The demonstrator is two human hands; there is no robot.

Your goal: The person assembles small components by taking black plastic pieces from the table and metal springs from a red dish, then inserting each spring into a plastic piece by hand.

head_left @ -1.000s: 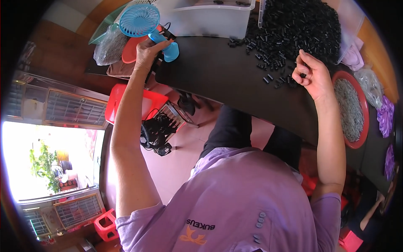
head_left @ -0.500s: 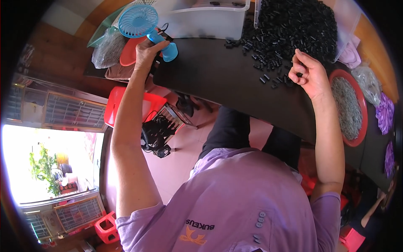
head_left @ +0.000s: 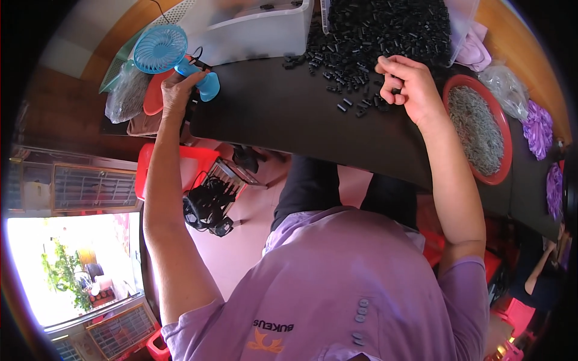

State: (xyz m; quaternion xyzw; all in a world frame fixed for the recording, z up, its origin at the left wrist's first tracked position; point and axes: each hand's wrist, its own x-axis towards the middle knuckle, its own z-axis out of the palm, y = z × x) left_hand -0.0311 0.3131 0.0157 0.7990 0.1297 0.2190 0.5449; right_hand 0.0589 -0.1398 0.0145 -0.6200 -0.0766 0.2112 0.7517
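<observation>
At the far left of the dark table, my left hand (head_left: 180,90) is closed round the handle of a light-blue desk fan (head_left: 160,50), which has a round slatted head and a blue base (head_left: 208,87). My right hand (head_left: 409,87) is raised over the right part of the table with its fingers curled in. A dark bit shows between those fingers, too small to name. Behind and beside this hand spreads a large heap of small black tubes (head_left: 385,30), with several loose ones (head_left: 349,103) at its near edge.
A translucent plastic bin (head_left: 259,36) stands at the back. To the right, a red basin (head_left: 507,144) holds many thin grey pieces, near a clear bag (head_left: 504,90) and purple bundles (head_left: 537,129). A red stool (head_left: 144,171) is below left; another person's arm (head_left: 537,274) shows at far right.
The view has shifted, so the table and its things sit further left in the picture. My left hand still grips the fan, and my right fingers remain curled.
</observation>
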